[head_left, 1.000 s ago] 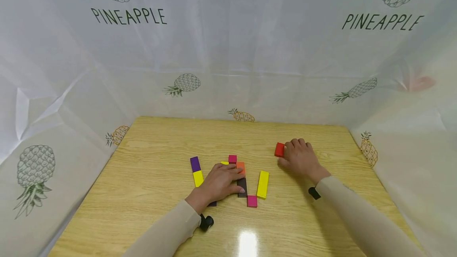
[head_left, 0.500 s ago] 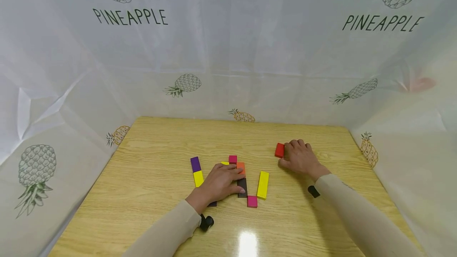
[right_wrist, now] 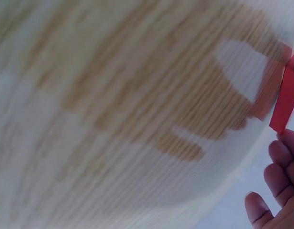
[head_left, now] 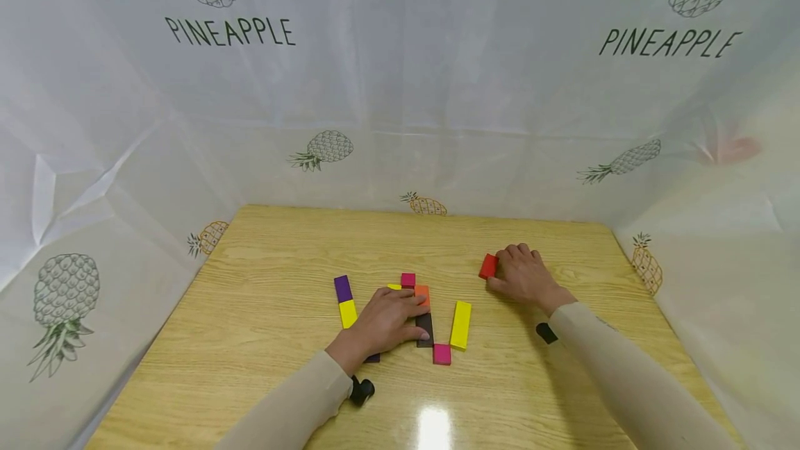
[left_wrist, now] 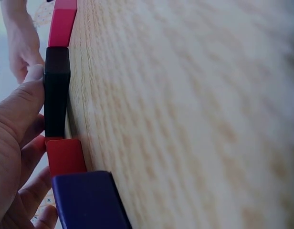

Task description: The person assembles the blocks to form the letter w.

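In the head view my left hand (head_left: pixel 386 317) rests over the middle of a row of coloured blocks. Its thumb touches the black block (head_left: pixel 424 329), and its fingertips lie on the orange block (head_left: pixel 421 295). The left wrist view shows that thumb against the black block (left_wrist: pixel 57 90), with a red block (left_wrist: pixel 66 156) and a purple block (left_wrist: pixel 89 200) nearer the camera. Off to the right, my right hand (head_left: pixel 528 276) pinches a red block (head_left: pixel 489 267) by its edges. The right wrist view shows a fingertip at one end of this red block (right_wrist: pixel 286 98).
A long yellow block (head_left: pixel 460 325) and a pink block (head_left: pixel 442 354) lie between the hands. A purple block (head_left: pixel 343 289), another yellow block (head_left: pixel 347 313) and a small pink block (head_left: pixel 408 280) surround the left hand. Pineapple-printed sheeting (head_left: pixel 400 89) encloses the wooden table (head_left: pixel 281 242).
The red block has turned slightly and shifted a little left and nearer with my right hand. The left hand stays on the blocks.
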`<state>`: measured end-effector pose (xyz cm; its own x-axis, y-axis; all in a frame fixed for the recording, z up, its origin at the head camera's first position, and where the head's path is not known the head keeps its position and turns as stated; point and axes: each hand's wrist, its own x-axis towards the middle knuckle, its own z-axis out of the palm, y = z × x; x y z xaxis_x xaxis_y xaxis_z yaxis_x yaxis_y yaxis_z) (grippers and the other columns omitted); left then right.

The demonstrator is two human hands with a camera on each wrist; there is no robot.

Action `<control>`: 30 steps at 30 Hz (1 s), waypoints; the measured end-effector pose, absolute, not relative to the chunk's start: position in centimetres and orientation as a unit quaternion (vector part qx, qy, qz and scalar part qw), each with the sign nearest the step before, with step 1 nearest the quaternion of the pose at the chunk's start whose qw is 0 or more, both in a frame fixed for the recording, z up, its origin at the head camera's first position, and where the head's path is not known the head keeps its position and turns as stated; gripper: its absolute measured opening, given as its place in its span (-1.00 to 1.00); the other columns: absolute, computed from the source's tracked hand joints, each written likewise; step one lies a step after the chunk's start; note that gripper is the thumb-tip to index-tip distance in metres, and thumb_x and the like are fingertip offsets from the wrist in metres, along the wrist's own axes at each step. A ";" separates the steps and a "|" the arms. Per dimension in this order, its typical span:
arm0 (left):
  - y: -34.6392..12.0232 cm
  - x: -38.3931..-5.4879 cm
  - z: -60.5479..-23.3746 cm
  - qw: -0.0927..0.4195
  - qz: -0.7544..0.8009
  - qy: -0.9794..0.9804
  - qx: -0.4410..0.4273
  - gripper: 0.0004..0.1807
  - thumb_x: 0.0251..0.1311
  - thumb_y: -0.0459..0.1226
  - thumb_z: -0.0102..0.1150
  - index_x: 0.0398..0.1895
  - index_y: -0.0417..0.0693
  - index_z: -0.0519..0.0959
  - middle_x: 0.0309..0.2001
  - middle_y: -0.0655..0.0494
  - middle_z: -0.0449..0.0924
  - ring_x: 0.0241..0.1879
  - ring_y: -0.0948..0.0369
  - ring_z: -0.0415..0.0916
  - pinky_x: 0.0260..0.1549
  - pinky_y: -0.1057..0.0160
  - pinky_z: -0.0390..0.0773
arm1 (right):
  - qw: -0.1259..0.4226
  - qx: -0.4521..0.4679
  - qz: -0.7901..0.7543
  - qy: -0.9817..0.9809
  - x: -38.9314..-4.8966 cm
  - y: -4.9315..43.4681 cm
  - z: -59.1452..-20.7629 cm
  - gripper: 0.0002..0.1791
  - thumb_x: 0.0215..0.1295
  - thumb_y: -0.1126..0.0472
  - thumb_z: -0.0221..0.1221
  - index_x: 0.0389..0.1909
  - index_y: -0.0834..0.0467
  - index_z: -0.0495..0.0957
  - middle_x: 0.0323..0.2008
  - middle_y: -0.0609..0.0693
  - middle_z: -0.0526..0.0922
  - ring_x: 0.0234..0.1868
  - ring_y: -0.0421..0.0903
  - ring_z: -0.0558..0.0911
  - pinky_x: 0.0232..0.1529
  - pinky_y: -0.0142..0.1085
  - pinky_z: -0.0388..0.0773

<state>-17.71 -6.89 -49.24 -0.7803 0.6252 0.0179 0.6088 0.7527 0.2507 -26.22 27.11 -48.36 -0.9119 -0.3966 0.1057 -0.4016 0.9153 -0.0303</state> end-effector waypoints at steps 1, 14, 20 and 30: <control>-6.9 -17.7 -49.2 0.033 0.121 0.935 0.330 -0.35 0.38 0.24 0.21 0.46 0.27 0.56 0.48 0.26 0.48 0.55 0.13 0.32 0.47 -0.12 0.27 | 0.050 0.205 0.028 -0.977 -26.2 27.1 -48.3 -0.44 0.37 -0.09 0.21 0.05 0.34 0.54 0.03 0.27 0.59 0.05 0.26 0.47 0.04 0.17 0.44; -6.8 -17.6 -49.1 0.033 0.119 0.937 0.328 -0.36 0.38 0.23 0.21 0.46 0.27 0.56 0.49 0.27 0.48 0.55 0.13 0.32 0.46 -0.09 0.29 | 0.059 0.257 0.061 -0.963 -25.9 25.7 -48.4 -0.41 0.29 -0.08 0.32 0.10 0.32 0.56 0.03 0.22 0.59 0.08 0.23 0.49 0.15 0.22 0.49; -6.8 -17.5 -49.2 0.034 0.119 0.937 0.328 -0.36 0.39 0.23 0.20 0.46 0.27 0.56 0.49 0.27 0.47 0.55 0.13 0.31 0.48 -0.14 0.27 | 0.042 0.278 0.066 -0.957 -25.3 24.4 -48.1 -0.36 0.29 -0.12 0.35 0.16 0.31 0.57 0.05 0.20 0.62 0.08 0.18 0.50 0.21 0.21 0.50; -6.9 -17.7 -49.3 0.029 0.117 0.936 0.332 -0.36 0.39 0.23 0.21 0.45 0.26 0.56 0.49 0.25 0.49 0.54 0.13 0.33 0.46 -0.09 0.29 | 0.036 0.295 0.051 -0.953 -24.7 23.8 -48.1 -0.33 0.31 -0.17 0.34 0.17 0.31 0.59 0.04 0.19 0.64 0.05 0.14 0.51 0.18 0.14 0.53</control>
<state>-17.71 -6.87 -49.32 -0.7776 0.6283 0.0232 0.6148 0.7521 0.2375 -24.71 23.76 -48.12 -0.8228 -0.5595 0.0993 -0.5670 0.8202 -0.0759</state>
